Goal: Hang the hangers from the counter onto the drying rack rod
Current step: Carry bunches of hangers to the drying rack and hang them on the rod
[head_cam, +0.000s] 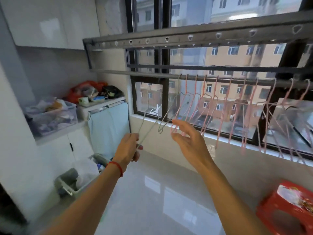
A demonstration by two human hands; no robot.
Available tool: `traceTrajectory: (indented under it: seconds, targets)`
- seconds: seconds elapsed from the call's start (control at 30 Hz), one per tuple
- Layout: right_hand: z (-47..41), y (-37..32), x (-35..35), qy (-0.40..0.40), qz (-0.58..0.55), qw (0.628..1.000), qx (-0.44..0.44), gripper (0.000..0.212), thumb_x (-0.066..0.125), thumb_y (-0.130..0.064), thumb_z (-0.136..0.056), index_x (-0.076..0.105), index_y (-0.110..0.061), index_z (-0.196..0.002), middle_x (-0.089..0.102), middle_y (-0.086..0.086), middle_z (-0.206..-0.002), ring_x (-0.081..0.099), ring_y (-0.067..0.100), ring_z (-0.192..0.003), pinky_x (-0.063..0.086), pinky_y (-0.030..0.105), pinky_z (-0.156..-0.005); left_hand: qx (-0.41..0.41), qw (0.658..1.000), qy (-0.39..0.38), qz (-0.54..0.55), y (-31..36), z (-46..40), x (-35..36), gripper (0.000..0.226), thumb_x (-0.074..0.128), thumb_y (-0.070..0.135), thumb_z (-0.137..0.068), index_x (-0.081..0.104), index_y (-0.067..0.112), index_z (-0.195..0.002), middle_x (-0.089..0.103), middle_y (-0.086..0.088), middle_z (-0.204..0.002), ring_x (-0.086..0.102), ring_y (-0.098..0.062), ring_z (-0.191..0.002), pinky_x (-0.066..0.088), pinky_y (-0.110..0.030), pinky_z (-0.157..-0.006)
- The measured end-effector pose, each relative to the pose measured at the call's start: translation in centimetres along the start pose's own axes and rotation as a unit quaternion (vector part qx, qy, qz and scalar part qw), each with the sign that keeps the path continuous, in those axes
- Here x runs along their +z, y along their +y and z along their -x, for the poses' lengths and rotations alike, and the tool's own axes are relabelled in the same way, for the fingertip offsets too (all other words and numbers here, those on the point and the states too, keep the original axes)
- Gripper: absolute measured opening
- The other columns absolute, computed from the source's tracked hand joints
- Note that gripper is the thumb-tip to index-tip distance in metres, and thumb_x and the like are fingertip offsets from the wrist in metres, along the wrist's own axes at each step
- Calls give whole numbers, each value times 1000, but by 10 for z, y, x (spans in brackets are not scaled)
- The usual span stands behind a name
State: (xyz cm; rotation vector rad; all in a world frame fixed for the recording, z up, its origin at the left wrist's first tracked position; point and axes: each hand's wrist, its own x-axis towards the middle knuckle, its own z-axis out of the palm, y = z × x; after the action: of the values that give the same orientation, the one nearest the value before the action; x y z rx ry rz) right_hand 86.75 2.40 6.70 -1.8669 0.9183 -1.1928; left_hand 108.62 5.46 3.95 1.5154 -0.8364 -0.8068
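My left grip (129,146), at centre frame, is clenched round the lower corner of a grey wire hanger (149,126), which slants up toward the drying rack rod (152,74); I cannot tell whether its hook is on the rod. My right grip (186,138) is released, fingers spread, just beside the pink hangers (205,106) strung along the rod to the right. A red box (286,209) sits lower right.

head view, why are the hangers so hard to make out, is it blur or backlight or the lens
Head view: daylight through the window backlights the thin pink hangers on the rod; motion blur smears them and the grey hanger the left hand grips; wide-angle distortion tilts the rack; glare streaks the glossy floor.
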Motion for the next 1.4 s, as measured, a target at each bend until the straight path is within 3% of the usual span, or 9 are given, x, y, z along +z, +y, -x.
traceTrajectory:
  seconds: [0.2,0.47,0.97,1.07,1.13,1.17,1.23,1.3,1.4]
  targets:
    - [-53,-1,-8,46,15,999,-12,37,62,-22,-96,62,-40,-128,60,-22,-127,53,-4,-120,45,17,-84,62,994,-62,-67,58,-74,27,19,37,27,-99,49,12,-98,66,-21,-95,54,-24,-53,43,-35,-59]
    - [-95,15,15,99,77,992,1,35,65,-17,-95,64,-34,-126,63,-17,-124,58,-3,-113,50,13,-78,72,983,-154,-75,76,-155,55,35,33,31,-97,50,2,-111,58,-17,-90,50,-18,-45,37,-29,-48]
    - [-110,28,42,147,133,979,46,33,64,-13,-95,64,-30,-124,62,-11,-125,59,0,-112,49,11,-73,70,963,-239,-104,46,-187,62,22,28,36,-105,44,22,-100,56,-14,-95,49,-15,-46,41,-25,-45]
    - [-106,26,43,146,140,978,53,33,64,-14,-95,64,-31,-124,61,-14,-126,57,0,-113,48,9,-73,52,959,-254,-111,52,-183,61,24,31,39,-106,43,20,-114,58,-15,-109,61,-20,-57,50,-30,-56]
    - [-101,26,39,153,133,978,58,32,65,-14,-95,64,-34,-121,61,-14,-123,58,0,-112,50,12,-76,45,953,-264,-140,58,-181,56,30,36,44,-105,41,21,-123,55,-12,-116,66,-26,-81,54,-39,-76]
    - [-97,27,37,159,127,977,60,32,65,-15,-95,64,-36,-119,62,-15,-120,59,-1,-110,51,14,-78,76,949,-241,-189,59,-180,53,34,41,46,-104,41,20,-125,54,-10,-116,63,-28,-94,50,-41,-84]
    - [-90,28,30,177,111,976,63,32,66,-17,-94,64,-40,-117,64,-15,-117,61,-3,-104,52,15,-77,207,929,-105,-288,60,-175,48,39,54,41,-98,46,16,-127,56,-10,-115,56,-30,-109,44,-38,-87]
    - [-81,29,23,201,90,974,57,31,66,-17,-95,64,-41,-115,65,-16,-113,62,-5,-98,51,9,-71,352,896,6,-270,66,-150,51,35,63,28,-93,54,12,-124,58,-11,-119,53,-28,-115,41,-30,-89]
    - [-62,26,7,231,73,969,36,32,66,-13,-95,63,-42,-110,67,-21,-108,63,-7,-99,48,5,-71,469,871,-20,-145,79,-88,75,20,63,18,-91,60,15,-111,60,-3,-111,53,-19,-107,36,-14,-85]
